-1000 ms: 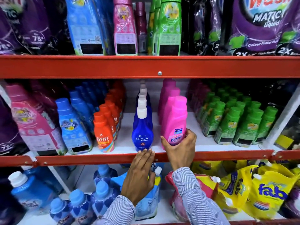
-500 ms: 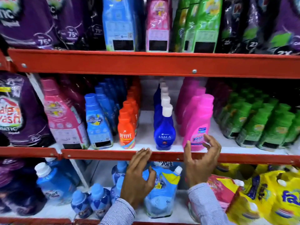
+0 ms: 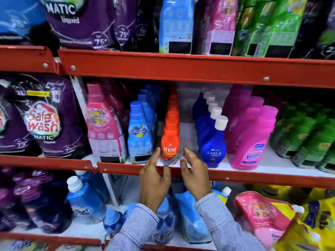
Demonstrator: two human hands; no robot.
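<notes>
An orange Revive bottle [image 3: 169, 144] stands at the front of a row on the middle shelf [image 3: 235, 175]. My left hand [image 3: 155, 180] is raised just left of it, fingers straight and spread, holding nothing. My right hand [image 3: 194, 175] is just right of the bottle, fingers relaxed and apart from it. A dark blue Ujala bottle [image 3: 213, 142] with a white cap stands to the right. Beyond it stands a pink Vanish bottle [image 3: 252, 140].
Light blue bottles [image 3: 138, 134] and a pink pouch [image 3: 103, 124] stand left of the orange row. Purple Safe Wash pouches [image 3: 43, 122] fill the far left, green bottles [image 3: 304, 134] the right. The top shelf [image 3: 181, 67] carries tall pouches. Blue pouches [image 3: 87, 200] and yellow ones lie below.
My right hand let go of the pink Vanish bottle. Both hands moved left and now flank the orange Revive bottle. The camera swung left too.
</notes>
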